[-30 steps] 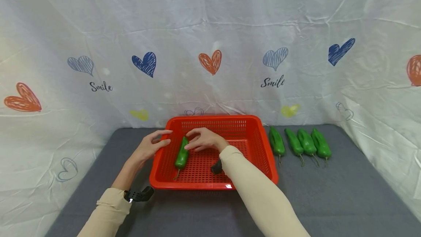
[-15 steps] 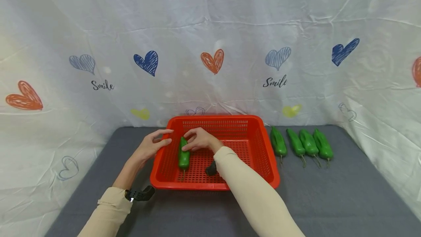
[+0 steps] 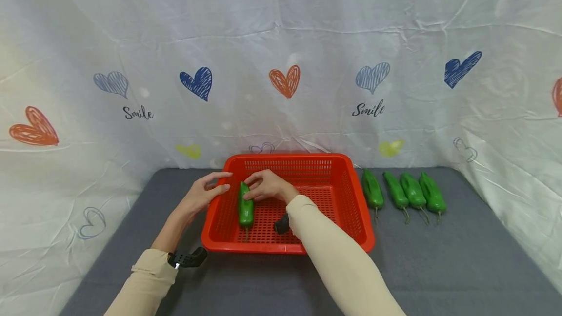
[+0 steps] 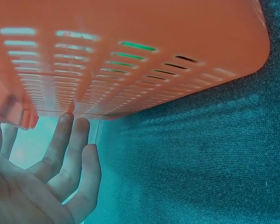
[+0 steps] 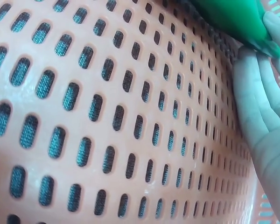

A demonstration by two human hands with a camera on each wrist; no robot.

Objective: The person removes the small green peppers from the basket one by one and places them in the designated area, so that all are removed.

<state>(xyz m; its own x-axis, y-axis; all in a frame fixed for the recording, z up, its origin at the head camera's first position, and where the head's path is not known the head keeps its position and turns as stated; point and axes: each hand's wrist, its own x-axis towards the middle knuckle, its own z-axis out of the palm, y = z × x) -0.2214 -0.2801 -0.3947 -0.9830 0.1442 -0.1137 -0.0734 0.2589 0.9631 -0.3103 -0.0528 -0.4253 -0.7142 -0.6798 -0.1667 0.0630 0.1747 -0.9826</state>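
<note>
A red plastic basket with slotted walls stands on the grey cloth. Inside, along its left side, lies a green pepper, stem toward the person. My right hand pinches the pepper's far end between thumb and fingers; the right wrist view shows this green end at the fingertips of the right hand. At the basket's left rim, my left hand holds on with thumb and index finger over the edge. Other fingers of that hand lie outside against the slotted wall.
Several more green peppers lie in a row right of the basket, the nearest pepper close to its wall and another pepper at the far right. A white curtain with printed hearts hangs behind the grey-covered table.
The right hand shifted slightly left and took hold of the pepper's far end. The pepper turned from slanted to nearly straight. The left hand stayed at the rim.
</note>
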